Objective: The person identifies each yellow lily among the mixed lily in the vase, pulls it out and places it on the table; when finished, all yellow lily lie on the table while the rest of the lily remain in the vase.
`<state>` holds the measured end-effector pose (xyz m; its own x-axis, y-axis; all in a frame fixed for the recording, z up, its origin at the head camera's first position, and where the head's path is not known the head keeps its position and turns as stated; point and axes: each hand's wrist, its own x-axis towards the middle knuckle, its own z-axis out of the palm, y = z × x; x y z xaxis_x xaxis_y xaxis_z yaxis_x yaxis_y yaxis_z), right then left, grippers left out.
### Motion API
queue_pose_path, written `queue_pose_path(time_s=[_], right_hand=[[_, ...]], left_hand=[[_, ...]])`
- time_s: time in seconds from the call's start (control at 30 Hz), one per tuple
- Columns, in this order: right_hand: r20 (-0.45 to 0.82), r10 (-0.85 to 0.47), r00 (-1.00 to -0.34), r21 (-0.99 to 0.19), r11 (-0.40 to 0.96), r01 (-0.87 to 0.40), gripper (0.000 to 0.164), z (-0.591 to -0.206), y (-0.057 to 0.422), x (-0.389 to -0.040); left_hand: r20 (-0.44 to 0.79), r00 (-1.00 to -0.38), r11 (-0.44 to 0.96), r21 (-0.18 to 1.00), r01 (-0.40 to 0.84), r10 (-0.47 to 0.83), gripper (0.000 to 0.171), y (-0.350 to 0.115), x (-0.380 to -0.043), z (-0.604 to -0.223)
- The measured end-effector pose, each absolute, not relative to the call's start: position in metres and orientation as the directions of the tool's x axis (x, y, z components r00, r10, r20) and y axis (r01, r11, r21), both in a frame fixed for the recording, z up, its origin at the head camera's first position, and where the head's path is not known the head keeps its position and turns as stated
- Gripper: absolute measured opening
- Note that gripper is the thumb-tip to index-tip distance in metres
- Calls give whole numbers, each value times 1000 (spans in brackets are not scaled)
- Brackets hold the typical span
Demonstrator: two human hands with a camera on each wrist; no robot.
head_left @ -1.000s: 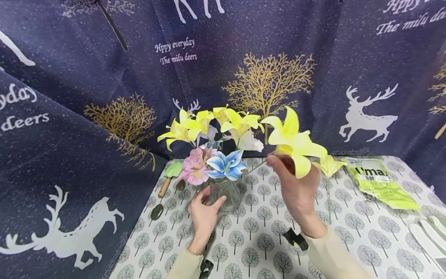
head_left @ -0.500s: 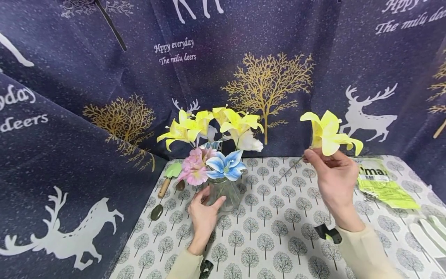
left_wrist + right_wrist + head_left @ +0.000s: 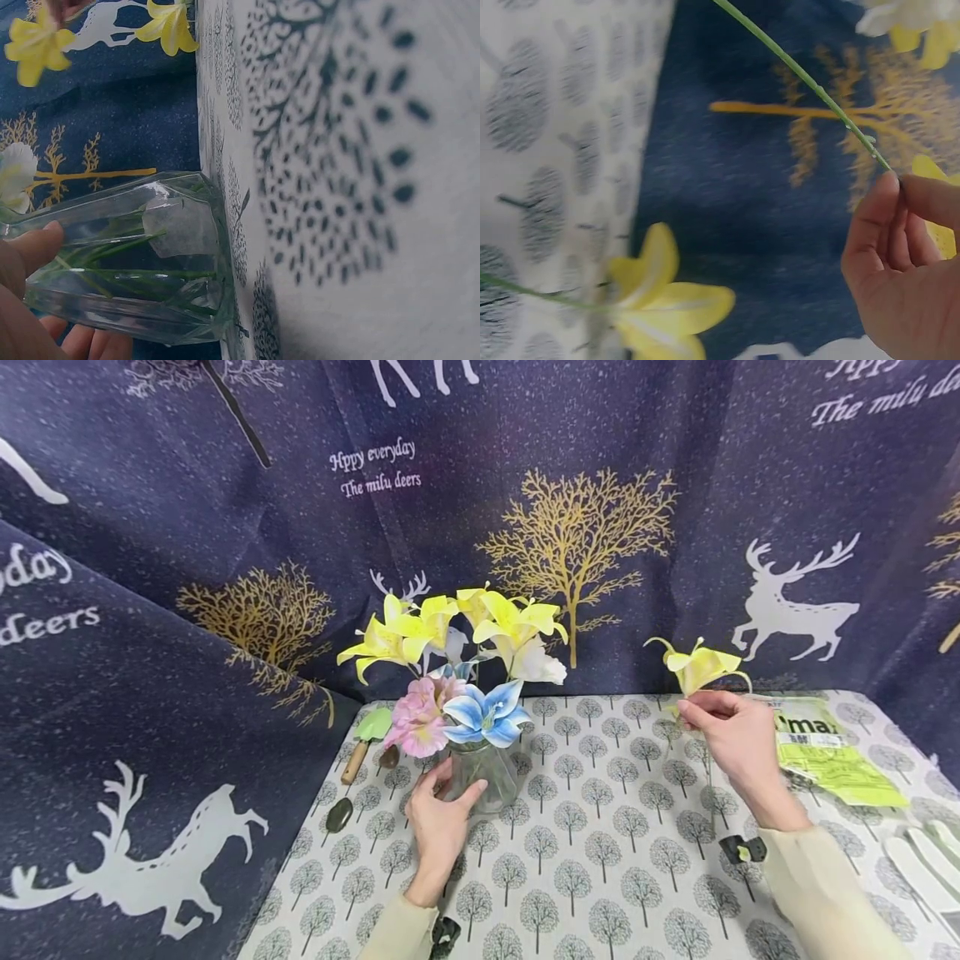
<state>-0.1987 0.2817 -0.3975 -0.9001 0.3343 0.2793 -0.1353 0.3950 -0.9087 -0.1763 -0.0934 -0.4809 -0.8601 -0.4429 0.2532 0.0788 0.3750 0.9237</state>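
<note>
Left hand grips the glass vase – right hand, well apart, pinches a yellow lily by its stem.

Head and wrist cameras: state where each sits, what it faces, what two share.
Head: on the head, facing forward and down over the table; left hand, right hand, sleeves show.
Left wrist: on that wrist, facing the clear vase, image tipped sideways; both hands show in part.
Right wrist: on that wrist, facing the held green stem and backdrop; right hand shows.
Head and left wrist share the vase.
</note>
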Motion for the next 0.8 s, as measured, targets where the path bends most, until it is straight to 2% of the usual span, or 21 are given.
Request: queue_pose_path(time_s=[0.2, 0.47, 0.8], right_hand=[[148, 242, -959, -886, 464, -20, 33, -426, 293, -217], [11, 203, -979, -791, 600, 115, 28, -450, 297, -236], [-38, 157, -987, -758, 639, 131, 26, -474, 293, -257]], left_hand=[[249, -863, 383, 921, 71, -438, 61, -92, -176, -481], [217, -877, 337, 939, 68, -428, 61, -91, -177, -481], [235, -870, 339, 937, 85, -433, 61, -95, -178, -483]])
